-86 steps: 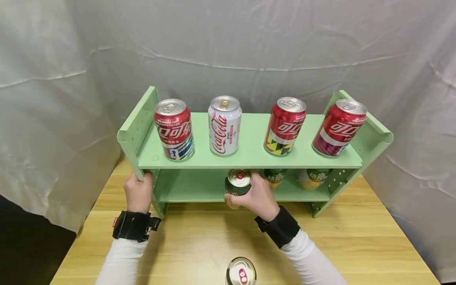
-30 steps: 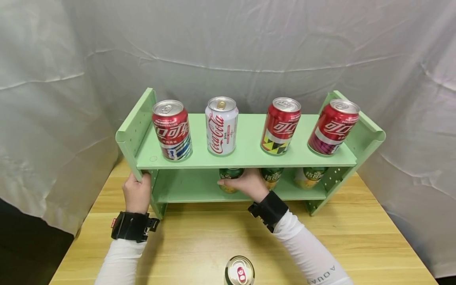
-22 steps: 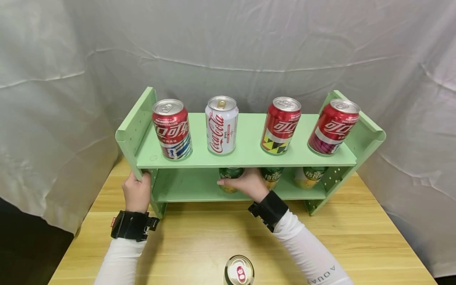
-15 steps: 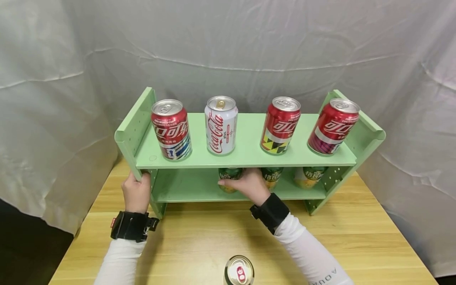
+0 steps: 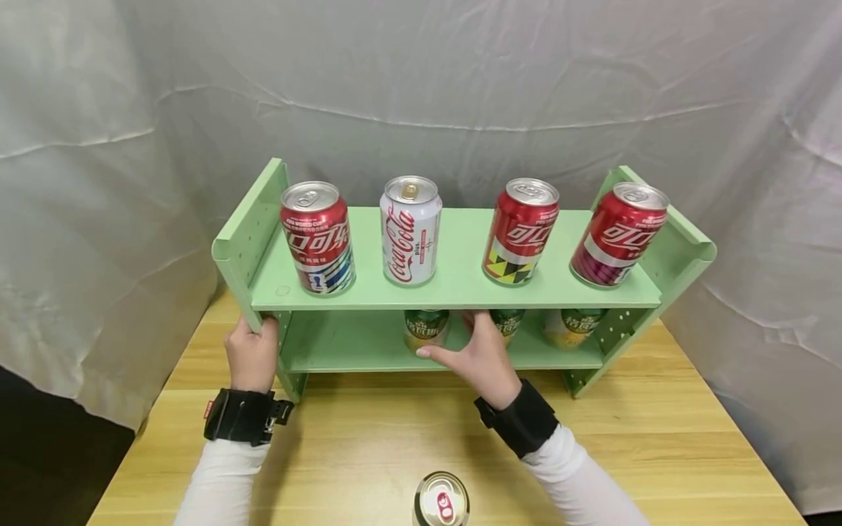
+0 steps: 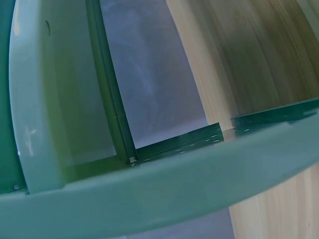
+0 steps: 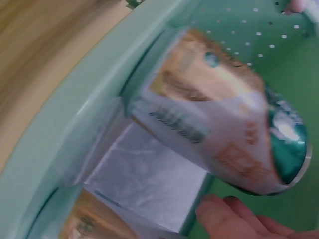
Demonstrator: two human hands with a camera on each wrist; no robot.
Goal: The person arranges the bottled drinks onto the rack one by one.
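Observation:
A green two-tier shelf (image 5: pixel 460 294) stands on a wooden table (image 5: pixel 368 438). My left hand (image 5: pixel 252 356) grips the front edge of its left side panel, which fills the left wrist view (image 6: pixel 45 124). My right hand (image 5: pixel 479 358) is at the lower tier with fingers relaxed and holds nothing. Its thumb points left, just in front of a green and gold can (image 5: pixel 426 326) standing there. In the right wrist view that can (image 7: pixel 219 124) is close and blurred, with my fingertips (image 7: pixel 224 215) below it.
Two more green cans (image 5: pixel 509 321) (image 5: pixel 579 325) stand on the lower tier to the right. Several cola cans line the top tier, three red (image 5: pixel 318 237) and one white (image 5: pixel 411 230). One can (image 5: pixel 443 500) stands at the table's front edge. White cloth (image 5: pixel 421 88) hangs behind.
My right hand carried the green can onto the lower tier, let go of it and drew back toward me. My left hand kept its hold on the side panel.

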